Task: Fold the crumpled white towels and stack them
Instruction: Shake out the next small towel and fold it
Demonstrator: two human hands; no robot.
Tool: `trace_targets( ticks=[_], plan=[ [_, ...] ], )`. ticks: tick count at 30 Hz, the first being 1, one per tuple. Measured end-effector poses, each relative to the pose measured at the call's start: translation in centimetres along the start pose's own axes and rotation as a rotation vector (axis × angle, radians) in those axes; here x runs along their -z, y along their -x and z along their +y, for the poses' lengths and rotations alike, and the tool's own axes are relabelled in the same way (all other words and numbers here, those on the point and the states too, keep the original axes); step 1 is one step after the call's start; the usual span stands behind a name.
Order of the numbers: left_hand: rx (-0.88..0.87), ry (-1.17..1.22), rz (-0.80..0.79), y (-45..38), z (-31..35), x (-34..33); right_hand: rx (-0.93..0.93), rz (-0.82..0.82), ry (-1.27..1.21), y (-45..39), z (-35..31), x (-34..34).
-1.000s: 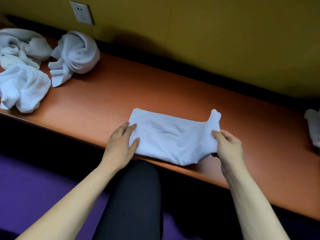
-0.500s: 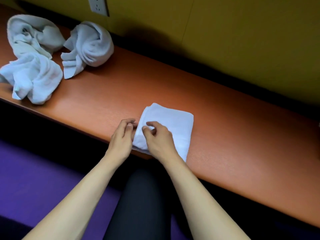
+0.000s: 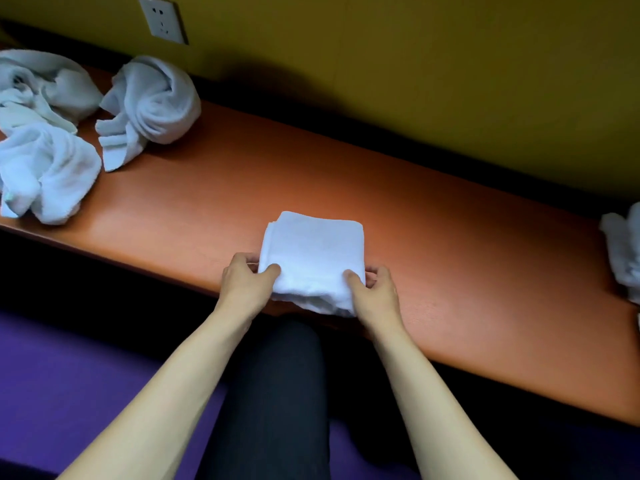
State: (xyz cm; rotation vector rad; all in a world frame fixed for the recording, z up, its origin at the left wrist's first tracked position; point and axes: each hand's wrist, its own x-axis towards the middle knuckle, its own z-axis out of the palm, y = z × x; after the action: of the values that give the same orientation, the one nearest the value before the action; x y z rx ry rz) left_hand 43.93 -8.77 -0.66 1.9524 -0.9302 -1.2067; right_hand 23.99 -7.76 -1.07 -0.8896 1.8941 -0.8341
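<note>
A white towel [image 3: 313,251], folded into a small thick square, lies at the front edge of the orange shelf [image 3: 433,244]. My left hand [image 3: 247,284] grips its near left corner, thumb on top and fingers under the edge. My right hand [image 3: 375,289] grips the near right corner the same way. Crumpled white towels lie at the far left: one rolled bundle [image 3: 149,105], one heap [image 3: 45,171] by the front edge, and one [image 3: 41,84] behind it. Another white towel [image 3: 623,251] shows at the right edge, partly cut off.
A yellow wall with a white socket [image 3: 162,20] runs behind the shelf. My dark-trousered knee [image 3: 277,393] sits below the shelf edge, over a purple floor [image 3: 69,393]. Bare shelf surface stretches between the folded towel and the towels at either side.
The towel went from a wide half-fold to a small square. My right hand carried its end over to the left, then moved back right; both hands now grip the near corners.
</note>
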Motion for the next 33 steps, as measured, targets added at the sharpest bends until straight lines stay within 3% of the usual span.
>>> trace_targets(
  ticks=[4,12,23,33],
  plan=[
    [0.076,0.15,-0.073,0.7,1.2,-0.6,-0.187,-0.096,-0.302,0.1,0.0,1.1],
    [-0.132,0.103,-0.277,6.8,3.2,-4.9,-0.024,-0.028,-0.329,2.1,1.9,9.7],
    [-0.528,-0.069,-0.513,15.9,7.2,-16.7,0.056,0.194,-0.395,4.0,6.3,25.6],
    [-0.63,-0.185,-0.647,23.1,10.7,-27.9,0.133,0.398,-0.336,4.1,9.9,38.5]
  ],
)
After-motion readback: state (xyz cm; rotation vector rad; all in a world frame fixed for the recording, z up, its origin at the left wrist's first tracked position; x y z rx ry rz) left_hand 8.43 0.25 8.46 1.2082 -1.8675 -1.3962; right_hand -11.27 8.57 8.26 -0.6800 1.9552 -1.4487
